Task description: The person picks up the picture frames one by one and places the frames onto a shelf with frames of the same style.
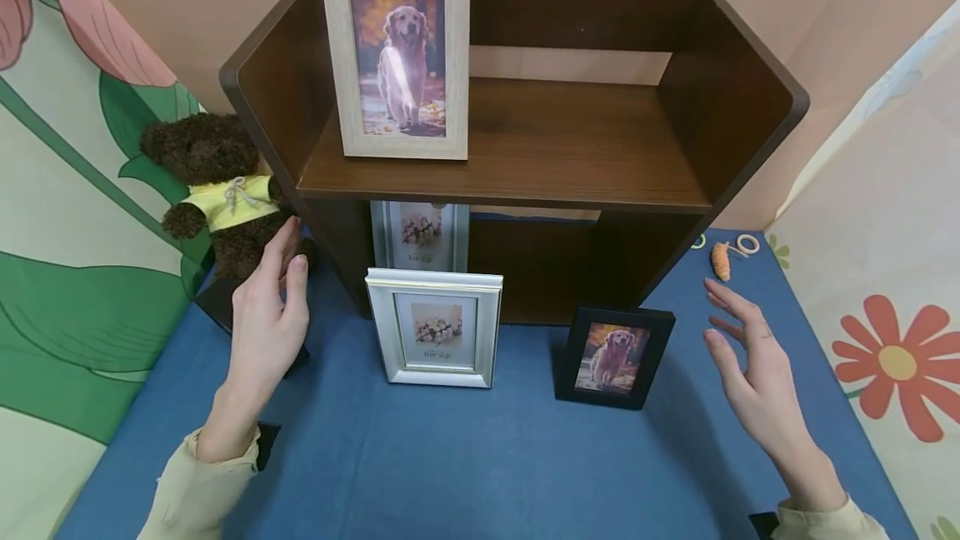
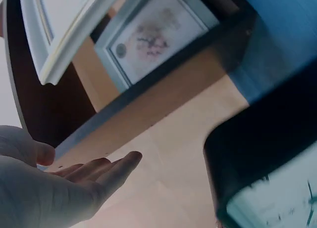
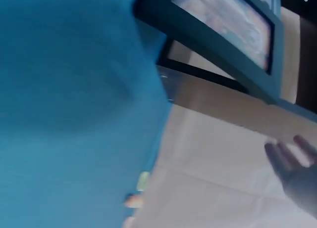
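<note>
My left hand [image 1: 266, 315] is raised with straight fingers in front of a brown teddy bear [image 1: 240, 219] in a yellow top. It holds nothing; whether it touches the bear cannot be told. Partly hidden behind that hand is a black object [image 1: 213, 305], whose pale face [image 2: 277, 201] shows in the left wrist view. My right hand [image 1: 757, 373] hangs with loose fingers, apart from a small black photo frame [image 1: 615, 357] with a dog picture. A silver-white photo frame [image 1: 435, 327] stands upright between the hands.
A dark brown two-tier shelf [image 1: 585, 140] stands at the back. Its top level bears a large whitish dog-photo frame [image 1: 457, 65]; a grey-blue frame [image 1: 420, 236] is on the lower level. An orange trinket [image 1: 722, 261] and rings [image 1: 747, 244] lie right on the blue cloth [image 1: 450, 457].
</note>
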`<state>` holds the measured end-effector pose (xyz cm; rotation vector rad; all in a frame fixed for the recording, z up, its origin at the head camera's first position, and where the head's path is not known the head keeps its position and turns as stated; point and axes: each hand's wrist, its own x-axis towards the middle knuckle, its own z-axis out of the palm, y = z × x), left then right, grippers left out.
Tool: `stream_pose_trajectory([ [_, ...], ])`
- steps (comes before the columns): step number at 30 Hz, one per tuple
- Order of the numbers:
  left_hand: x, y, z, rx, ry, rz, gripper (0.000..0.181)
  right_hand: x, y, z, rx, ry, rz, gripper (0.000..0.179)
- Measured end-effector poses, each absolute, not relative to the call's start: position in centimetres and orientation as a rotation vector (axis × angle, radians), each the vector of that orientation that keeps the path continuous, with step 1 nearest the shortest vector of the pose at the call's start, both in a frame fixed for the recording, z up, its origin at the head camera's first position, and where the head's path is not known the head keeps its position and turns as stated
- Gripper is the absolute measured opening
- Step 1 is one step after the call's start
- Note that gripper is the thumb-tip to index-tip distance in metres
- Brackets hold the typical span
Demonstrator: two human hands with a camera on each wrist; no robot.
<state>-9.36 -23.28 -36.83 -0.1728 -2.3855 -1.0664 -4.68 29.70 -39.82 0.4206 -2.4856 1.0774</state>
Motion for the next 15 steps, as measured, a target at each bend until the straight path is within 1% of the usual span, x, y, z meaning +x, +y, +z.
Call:
stream_pose_trajectory([
  [3, -9.8, -22.8, -36.9, -0.165, -2.389, -1.132, 0.051, -4.2, 30.2, -41.1, 0.481, -2.524, 1.165, 0.077],
  [7, -10.3, -22.3, -37.2, -0.165, -2.375, -1.215, 0.052, -4.0, 30.8, -43.1, 0.588, -2.560, 1.325, 0.094],
  [15, -10.7, -21.6, -37.2, -0.161, -2.328, -1.367, 0.052, -3.8, 30.8, -46.1, 0.683, -2.535, 1.613, 0.114],
])
